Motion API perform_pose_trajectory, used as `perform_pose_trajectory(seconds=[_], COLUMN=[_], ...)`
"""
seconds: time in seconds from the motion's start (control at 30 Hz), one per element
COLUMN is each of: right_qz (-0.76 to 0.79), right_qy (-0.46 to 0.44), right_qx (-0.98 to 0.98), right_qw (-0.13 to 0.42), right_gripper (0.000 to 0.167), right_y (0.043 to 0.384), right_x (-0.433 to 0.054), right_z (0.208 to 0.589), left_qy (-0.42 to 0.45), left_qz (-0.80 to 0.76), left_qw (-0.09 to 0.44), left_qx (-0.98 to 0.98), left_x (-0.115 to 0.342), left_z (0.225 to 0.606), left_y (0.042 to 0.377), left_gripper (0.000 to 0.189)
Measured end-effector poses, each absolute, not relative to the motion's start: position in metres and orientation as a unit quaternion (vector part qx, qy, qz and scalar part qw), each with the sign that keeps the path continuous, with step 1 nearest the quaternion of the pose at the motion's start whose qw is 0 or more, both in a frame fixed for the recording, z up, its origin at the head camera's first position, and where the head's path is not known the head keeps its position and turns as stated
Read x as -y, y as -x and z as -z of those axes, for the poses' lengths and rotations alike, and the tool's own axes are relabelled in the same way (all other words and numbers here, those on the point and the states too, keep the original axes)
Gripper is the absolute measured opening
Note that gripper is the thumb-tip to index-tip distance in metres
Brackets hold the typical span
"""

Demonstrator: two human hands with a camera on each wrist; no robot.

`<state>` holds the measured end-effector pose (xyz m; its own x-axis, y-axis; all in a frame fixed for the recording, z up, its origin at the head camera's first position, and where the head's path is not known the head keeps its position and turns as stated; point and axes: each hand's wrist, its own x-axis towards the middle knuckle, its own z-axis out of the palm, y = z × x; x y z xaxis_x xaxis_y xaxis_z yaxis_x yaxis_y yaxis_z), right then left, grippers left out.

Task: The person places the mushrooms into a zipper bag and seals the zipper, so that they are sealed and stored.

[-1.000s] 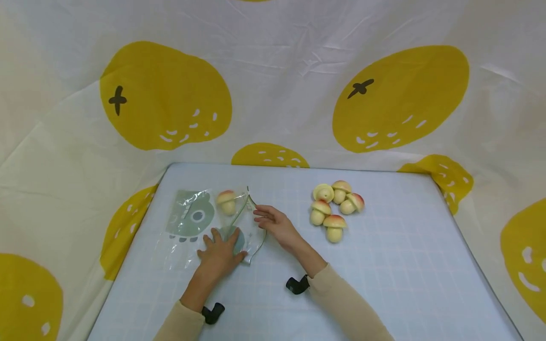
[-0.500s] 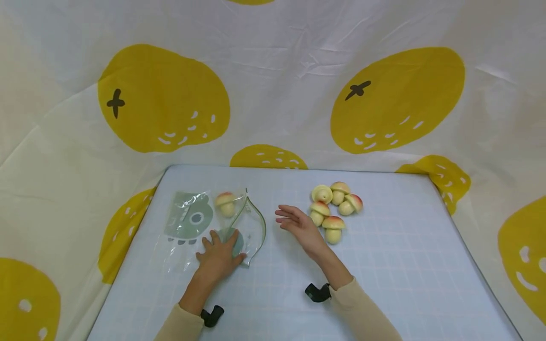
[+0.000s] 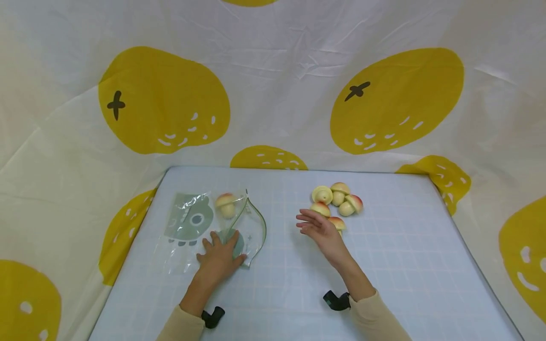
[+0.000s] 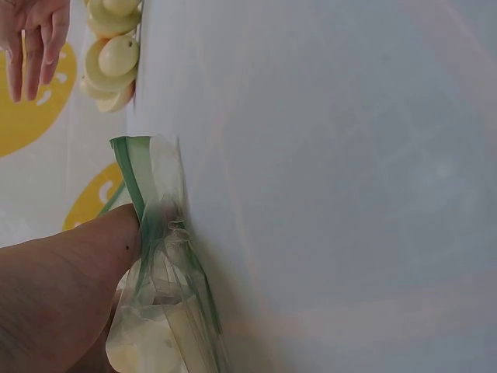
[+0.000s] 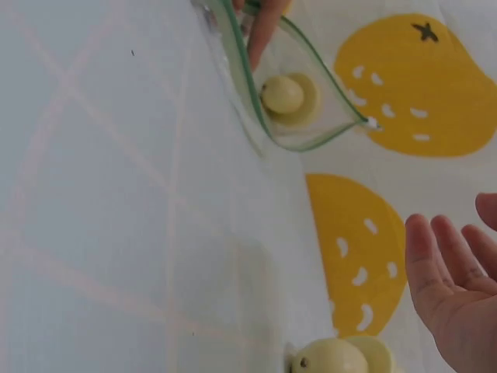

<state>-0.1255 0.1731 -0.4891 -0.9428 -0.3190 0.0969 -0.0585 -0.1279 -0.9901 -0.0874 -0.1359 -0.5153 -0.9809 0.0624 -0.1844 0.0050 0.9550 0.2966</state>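
A clear zip bag [image 3: 258, 232] with a green-edged mouth and a green printed creature lies on the left of the table, its mouth gaping to the right. Inside it is one toy mushroom [image 3: 225, 205], also seen through the mouth in the right wrist view. My left hand [image 3: 219, 259] presses on the bag with fingers spread. My right hand [image 3: 324, 237], fingers extended and holding nothing, hovers at the near side of a cluster of several toy mushrooms [image 3: 322, 195] with red-and-yellow caps. In the head view it partly covers the two nearest mushrooms.
A pale blue checked cloth covers the table [image 3: 405, 265]. Behind and beside it hangs a white curtain [image 3: 277, 94] with big yellow fruit prints. Black wrist devices [image 3: 337, 300] sit at both cuffs.
My right hand has let go of the bag's mouth edge and moved right to the mushroom cluster. My left hand has stayed on the bag, and the mouth remains gaping.
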Motion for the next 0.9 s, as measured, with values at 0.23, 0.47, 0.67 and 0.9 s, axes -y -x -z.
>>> perform_pose_trajectory(seconds=[0.23, 0.47, 0.67, 0.9], right_qz=[0.732, 0.724, 0.716, 0.708], right_qy=[0.146, 0.129, 0.117, 0.091], right_qx=[-0.661, -0.675, -0.688, -0.699], right_qw=[0.069, 0.051, 0.025, -0.042], right_gripper=[0.049, 0.048, 0.044, 0.042], right_y=[0.12, 0.118, 0.121, 0.13], right_x=[-0.2, -0.229, -0.252, -0.274], right_z=[0.491, 0.49, 0.489, 0.487], left_qy=[-0.017, -0.017, -0.019, -0.019], left_qz=[-0.149, -0.141, -0.14, -0.143], left_qw=[0.096, 0.091, 0.092, 0.089], left_qx=[-0.984, -0.986, -0.986, -0.985], left_x=[0.136, 0.137, 0.137, 0.137], left_z=[0.516, 0.52, 0.52, 0.519], left_y=[0.087, 0.087, 0.087, 0.086], left_gripper=[0.073, 0.073, 0.073, 0.073])
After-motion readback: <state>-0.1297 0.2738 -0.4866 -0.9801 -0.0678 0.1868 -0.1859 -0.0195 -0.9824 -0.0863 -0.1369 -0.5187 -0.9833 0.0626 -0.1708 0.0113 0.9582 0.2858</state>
